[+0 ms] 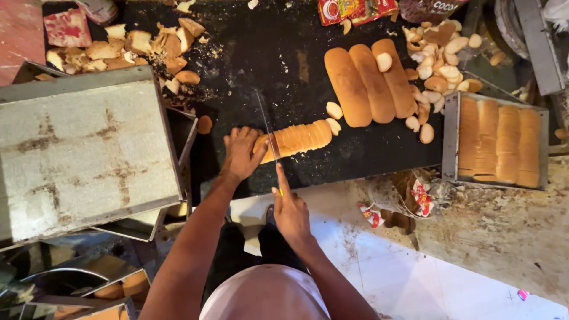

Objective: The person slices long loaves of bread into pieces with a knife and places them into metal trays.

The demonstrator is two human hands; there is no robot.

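We are losing the knife's handle (283, 192) inside the right hand (290, 210). Left of the knife, the left hand (242, 153) is covering the bread loaf's (299, 139) end. Far above the knife, red packets (349, 9) are getting cut off by the top edge.

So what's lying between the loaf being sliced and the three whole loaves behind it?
In the head view, two cut end pieces lie between the sliced loaf and the three whole loaves.

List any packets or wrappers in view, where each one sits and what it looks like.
Red and yellow packet: top edge of the black counter, flat, glossy.
Dark brown packet: right of it, largely cut off.
Red and white wrappers: crumpled below the counter edge, near the bread tray.
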